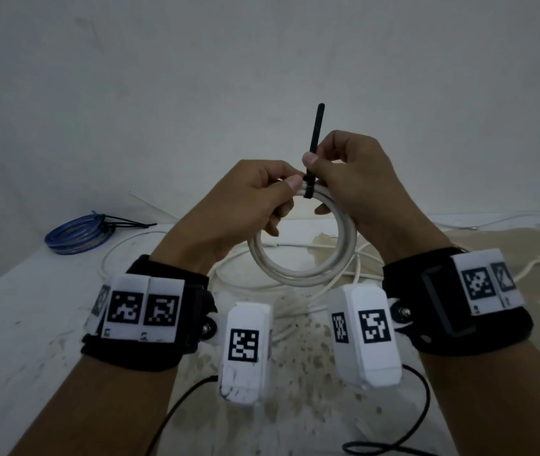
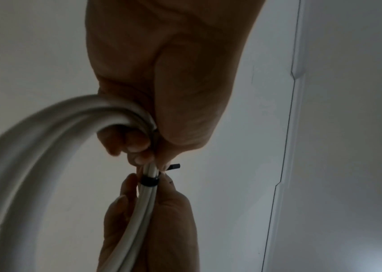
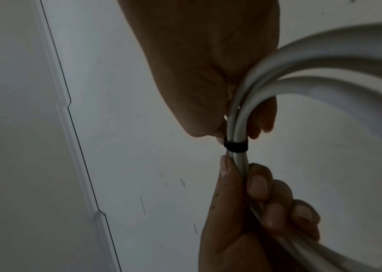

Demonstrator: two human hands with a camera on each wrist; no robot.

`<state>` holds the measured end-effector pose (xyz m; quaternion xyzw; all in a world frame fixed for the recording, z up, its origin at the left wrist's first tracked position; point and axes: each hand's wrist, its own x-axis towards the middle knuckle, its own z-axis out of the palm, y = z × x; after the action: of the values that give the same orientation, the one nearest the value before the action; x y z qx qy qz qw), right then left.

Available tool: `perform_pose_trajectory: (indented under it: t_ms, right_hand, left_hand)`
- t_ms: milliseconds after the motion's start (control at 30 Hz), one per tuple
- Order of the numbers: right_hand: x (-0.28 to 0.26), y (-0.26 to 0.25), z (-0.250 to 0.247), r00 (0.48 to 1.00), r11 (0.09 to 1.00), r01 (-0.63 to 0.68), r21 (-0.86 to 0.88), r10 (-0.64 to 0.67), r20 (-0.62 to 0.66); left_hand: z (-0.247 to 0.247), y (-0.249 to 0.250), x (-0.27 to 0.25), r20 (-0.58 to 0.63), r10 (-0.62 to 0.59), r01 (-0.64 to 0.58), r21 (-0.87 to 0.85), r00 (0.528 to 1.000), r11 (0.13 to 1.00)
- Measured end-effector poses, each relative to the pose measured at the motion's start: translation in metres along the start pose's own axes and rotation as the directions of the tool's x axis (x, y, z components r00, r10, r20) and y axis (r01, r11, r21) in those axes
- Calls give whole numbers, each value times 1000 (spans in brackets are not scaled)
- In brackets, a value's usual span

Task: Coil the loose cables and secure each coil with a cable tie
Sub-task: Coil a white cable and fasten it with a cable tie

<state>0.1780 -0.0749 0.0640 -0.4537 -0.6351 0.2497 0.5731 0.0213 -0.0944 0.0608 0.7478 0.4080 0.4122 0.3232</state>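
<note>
Blue cable (image 1: 76, 234), coiled and bound with black ties, is seen lying at the far left of the white table (image 1: 15, 324), beside loose white cables (image 1: 123, 255) spread across the surface. Held up above the table's middle, the white coil (image 1: 301, 255) is gripped at its top by the curled fingers of the left hand (image 1: 235, 205). A black cable tie (image 1: 308, 189) is wrapped round the coil just right of that grip, and its upright tail is pinched by the right hand (image 1: 354, 182).
</note>
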Motion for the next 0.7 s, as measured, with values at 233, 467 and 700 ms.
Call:
perform_pose_trajectory:
  t_ms: [233,467,700]
  right_hand:
    - [2,5,3,1000,999,28,38,-28,-2]
    - [2,2,0,997,987,-50,150,41,61]
    - [-1,1,1,977,983,-144,117,122,176]
  left_hand:
    - [11,2,3,20,-131,132,-209,991,969]
    - [22,3,4,-123,9,-14,-39,992,999]
    - [12,-2,5,-86,-28,26,-29,996,999]
